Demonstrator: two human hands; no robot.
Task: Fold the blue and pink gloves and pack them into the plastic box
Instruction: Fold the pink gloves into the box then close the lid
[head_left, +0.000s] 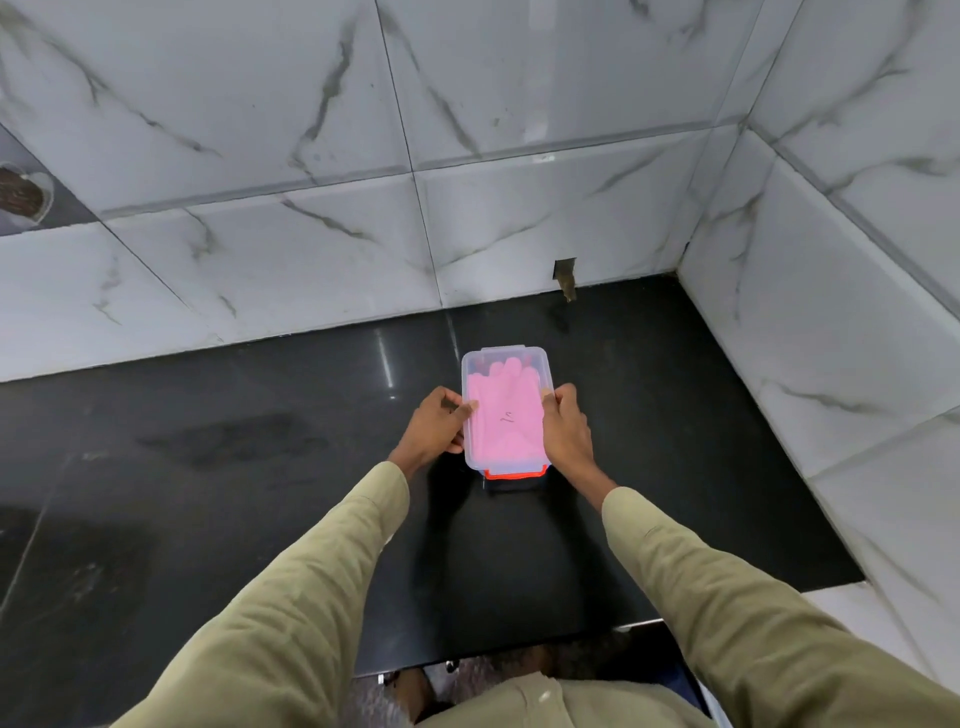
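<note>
Box (506, 410): clear plastic, lid on top, sitting on the counter (208, 467) near the back wall, roughly centred between both arms. Pink glove (506, 405) visible through the lid, laid flat, fingers pointing away from the person. Blue glove not visible; may lie beneath the pink one, cannot tell. Orange-red clip edge shows at the near end of the box.

Left hand (439, 423) closed against the left long side of the box, thumb up on the lid edge. Right hand (566, 428) clasps the right long side the same way. Judgement: symmetrical side hold serves to press the lid down evenly or steady the box for latching; packing looks close to done. Whether the lid is fully seated cannot be told.

Counter: black, polished, reflective, with dull smears to the left of the box. Nothing else stands on it.

Room: corner of white grey-veined marble tile (519, 218) behind and to the right; small cut-out low in the back wall. Olive sleeves (311, 597).
</note>
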